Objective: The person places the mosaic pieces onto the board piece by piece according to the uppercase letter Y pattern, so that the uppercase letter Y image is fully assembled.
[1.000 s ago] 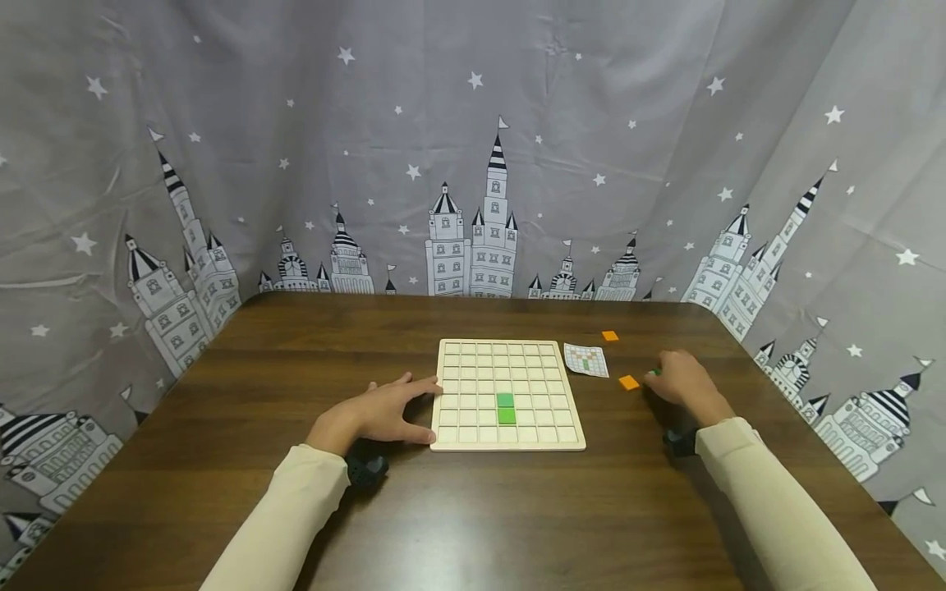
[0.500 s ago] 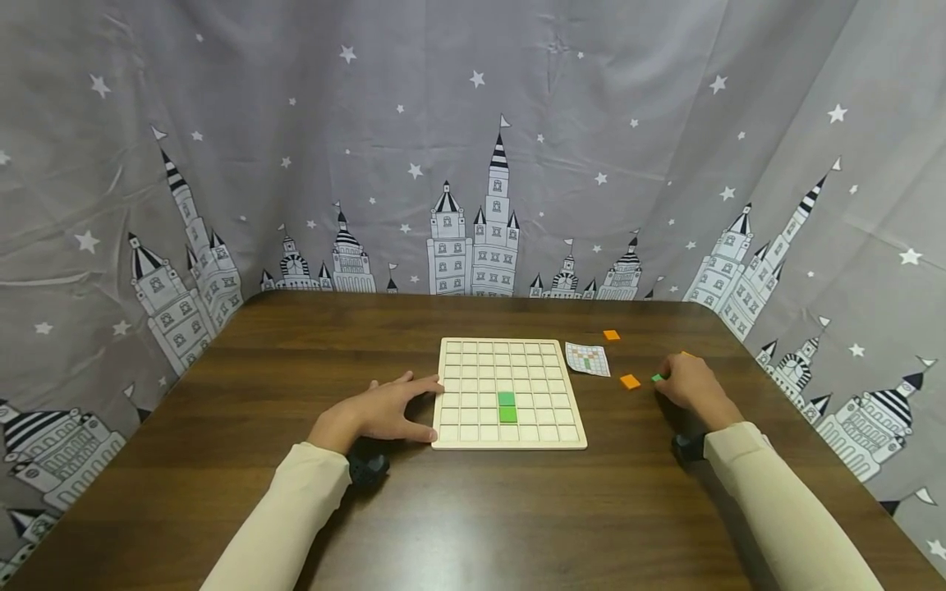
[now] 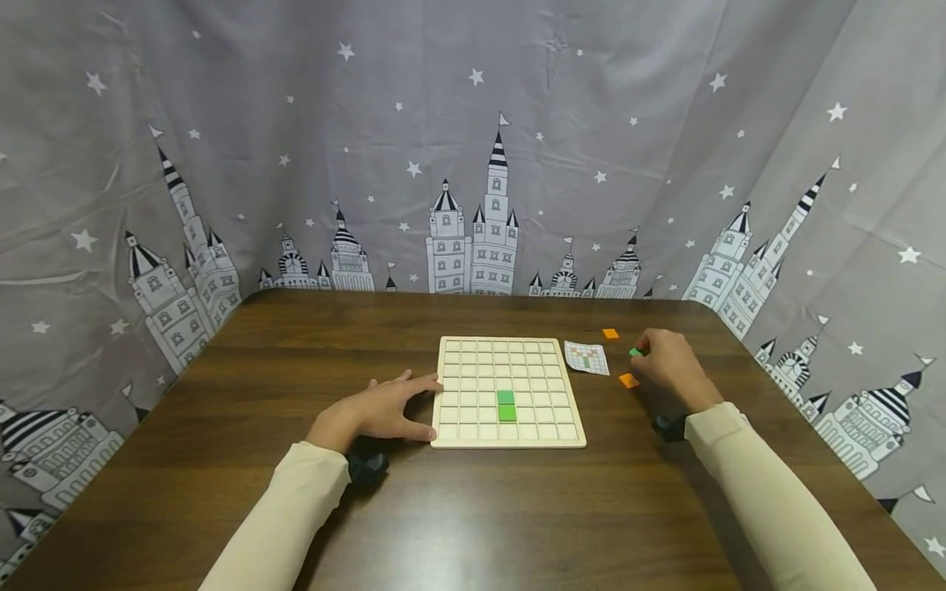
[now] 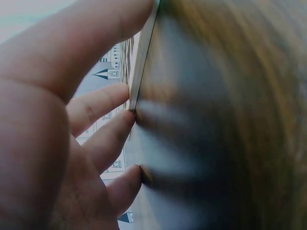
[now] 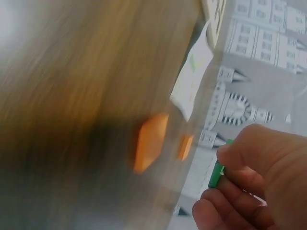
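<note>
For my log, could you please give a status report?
Left hand touching board. Right hand pinching green tile. Printed card between tile and board.

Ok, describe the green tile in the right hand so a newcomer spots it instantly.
On the dark wooden table, find the pale gridded board. Go right, past the small printed paper, to the right hand. Pinched there is the green tile, the only visible green one off the board; the loose tiles nearby are orange.
</note>
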`<state>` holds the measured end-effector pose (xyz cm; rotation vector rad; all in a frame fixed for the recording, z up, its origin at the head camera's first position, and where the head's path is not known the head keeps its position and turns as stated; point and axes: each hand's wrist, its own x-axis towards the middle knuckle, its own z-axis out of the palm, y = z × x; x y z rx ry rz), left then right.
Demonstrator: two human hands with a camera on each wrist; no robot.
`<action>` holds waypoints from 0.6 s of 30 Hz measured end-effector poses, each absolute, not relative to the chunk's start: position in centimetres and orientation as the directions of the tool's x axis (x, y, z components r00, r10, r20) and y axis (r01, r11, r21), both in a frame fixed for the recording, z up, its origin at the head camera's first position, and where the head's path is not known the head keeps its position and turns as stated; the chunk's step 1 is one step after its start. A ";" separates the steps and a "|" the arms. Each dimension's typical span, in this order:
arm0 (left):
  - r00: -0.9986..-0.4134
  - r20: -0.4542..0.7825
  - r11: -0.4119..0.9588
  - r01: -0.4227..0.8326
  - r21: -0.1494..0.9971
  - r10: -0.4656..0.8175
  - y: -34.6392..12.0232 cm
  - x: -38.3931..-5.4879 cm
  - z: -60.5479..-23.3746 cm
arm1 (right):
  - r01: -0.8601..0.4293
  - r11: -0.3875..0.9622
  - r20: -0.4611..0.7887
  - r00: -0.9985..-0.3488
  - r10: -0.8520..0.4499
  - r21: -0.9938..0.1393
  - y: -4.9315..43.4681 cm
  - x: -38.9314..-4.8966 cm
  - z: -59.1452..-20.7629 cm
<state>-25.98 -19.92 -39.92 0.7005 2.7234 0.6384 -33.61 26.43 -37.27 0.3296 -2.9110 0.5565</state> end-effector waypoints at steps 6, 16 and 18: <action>-0.854 -0.137 0.791 0.389 0.471 0.502 -20.0 -26.0 -40.1 | -0.330 0.876 0.236 -0.937 -0.258 -0.352 22.4 -34.2 -37.0; -0.858 -0.151 0.796 0.373 0.476 0.492 -20.0 -26.0 -40.0 | -0.545 0.755 0.225 -0.839 -0.496 -0.365 12.9 -33.1 -37.5; -0.856 -0.151 0.794 0.374 0.479 0.494 -19.9 -26.0 -40.0 | -0.559 0.741 0.206 -0.828 -0.522 -0.372 11.4 -32.9 -37.5</action>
